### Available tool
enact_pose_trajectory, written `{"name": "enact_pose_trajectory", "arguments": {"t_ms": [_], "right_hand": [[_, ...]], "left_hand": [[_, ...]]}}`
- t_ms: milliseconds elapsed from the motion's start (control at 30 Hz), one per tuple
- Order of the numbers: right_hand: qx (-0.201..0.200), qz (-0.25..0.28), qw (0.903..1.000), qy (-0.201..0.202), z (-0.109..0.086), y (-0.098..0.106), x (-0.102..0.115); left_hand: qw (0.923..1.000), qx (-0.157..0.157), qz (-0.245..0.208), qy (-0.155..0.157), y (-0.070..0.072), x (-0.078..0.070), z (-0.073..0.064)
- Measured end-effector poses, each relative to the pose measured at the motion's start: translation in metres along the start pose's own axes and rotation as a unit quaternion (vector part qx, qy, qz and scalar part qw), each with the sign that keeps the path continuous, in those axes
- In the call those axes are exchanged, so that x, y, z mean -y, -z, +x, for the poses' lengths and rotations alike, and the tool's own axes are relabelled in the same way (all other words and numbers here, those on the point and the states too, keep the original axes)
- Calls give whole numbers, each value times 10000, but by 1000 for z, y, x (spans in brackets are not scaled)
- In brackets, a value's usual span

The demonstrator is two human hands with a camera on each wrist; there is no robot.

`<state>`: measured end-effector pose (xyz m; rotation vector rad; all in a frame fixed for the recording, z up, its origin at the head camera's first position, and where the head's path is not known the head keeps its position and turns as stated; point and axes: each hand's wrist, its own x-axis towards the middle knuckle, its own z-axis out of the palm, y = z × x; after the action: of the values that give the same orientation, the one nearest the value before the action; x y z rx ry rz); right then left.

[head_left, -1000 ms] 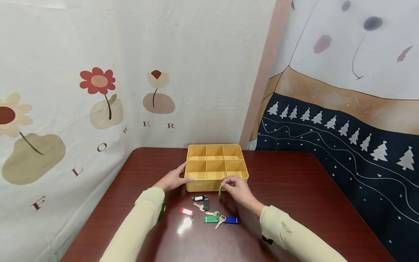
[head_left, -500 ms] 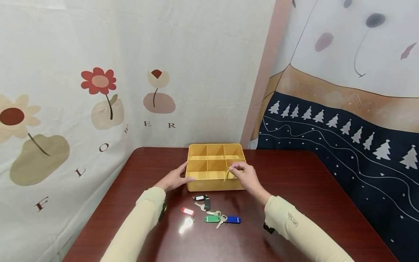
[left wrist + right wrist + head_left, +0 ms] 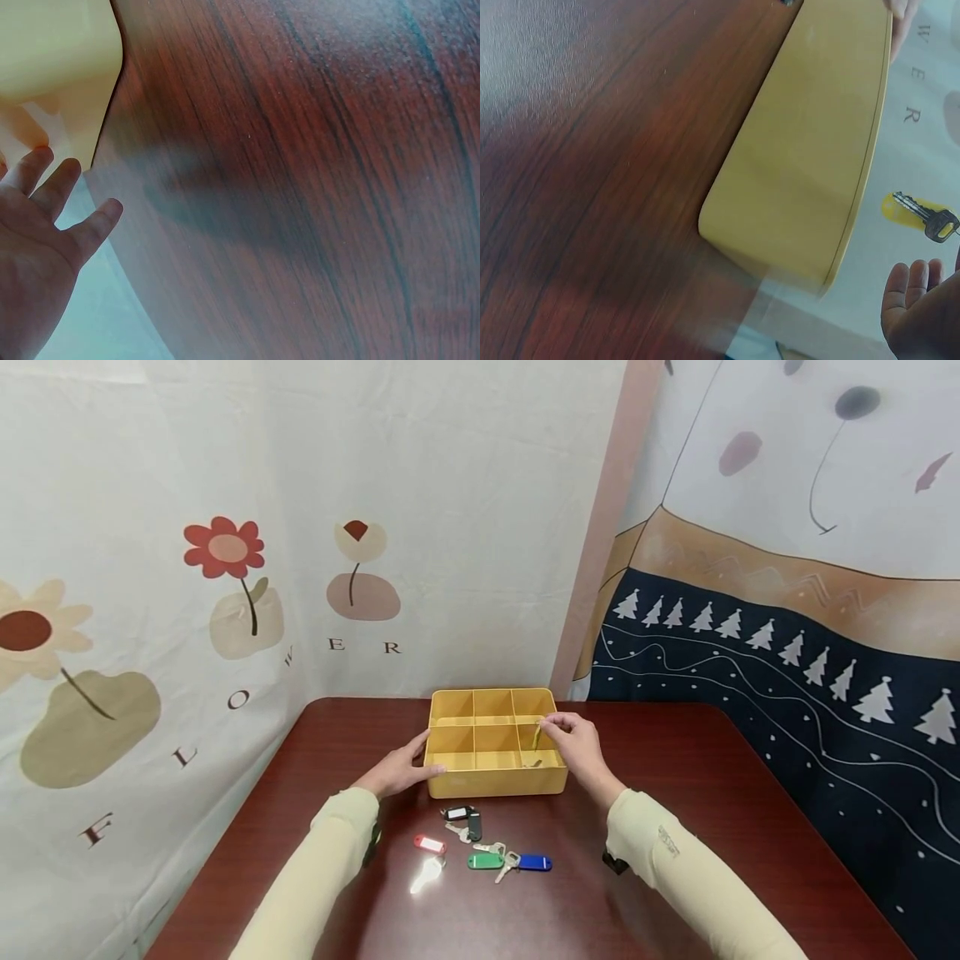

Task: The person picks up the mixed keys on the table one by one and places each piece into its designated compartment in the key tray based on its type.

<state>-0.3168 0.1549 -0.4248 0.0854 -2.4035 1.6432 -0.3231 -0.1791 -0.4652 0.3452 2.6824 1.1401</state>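
Observation:
A yellow six-compartment box (image 3: 495, 783) stands at the back of the table. My left hand (image 3: 393, 772) rests on its left front corner, fingers straight along the side wall and thumb at the front rim; spread fingers (image 3: 96, 229) show in the left wrist view. Over the front right compartment, my right hand (image 3: 576, 745) pinches a key with a yellow tag (image 3: 536, 737). In the right wrist view that key (image 3: 930, 217) hangs by its ring in front of the tag. A small silvery piece (image 3: 532, 765) shows inside that compartment, near the front wall.
In front of the box lie tagged keys: black tags (image 3: 457, 813), a red tag (image 3: 430, 844), a green tag (image 3: 486, 862) and a blue tag (image 3: 535, 863). Glare covers the red tag's key. Printed curtains (image 3: 465, 527) hang behind the dark red table (image 3: 637, 860).
My right hand has lifted the yellow-tagged key from in front of the box, up and back over the front right compartment. My left hand has stayed at the box corner.

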Motion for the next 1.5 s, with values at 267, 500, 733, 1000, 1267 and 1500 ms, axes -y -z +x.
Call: {"name": "enact_pose_trajectory", "arguments": {"t_ms": [267, 500, 733, 1000, 1267, 1500], "right_hand": [[-185, -95, 9995, -253, 12, 3, -5], [-417, -195, 9987, -196, 21, 0, -9], [-500, -440, 9973, -315, 26, -1, -14], [-389, -511, 9972, -380, 28, -4, -15], [-243, -378, 9981, -433, 22, -5, -13], [-183, -335, 9982, -457, 21, -3, -12]], "left_hand": [[9999, 18, -84, -62, 1, 3, 1], [10000, 38, -64, -10, 1, 4, 1], [10000, 31, -92, 9, 1, 5, 3], [9998, 50, -157, -54, -1, 6, 6], [10000, 37, 1, 9, 1, 5, 5], [10000, 71, 21, 63, 3, 4, 6]]}}
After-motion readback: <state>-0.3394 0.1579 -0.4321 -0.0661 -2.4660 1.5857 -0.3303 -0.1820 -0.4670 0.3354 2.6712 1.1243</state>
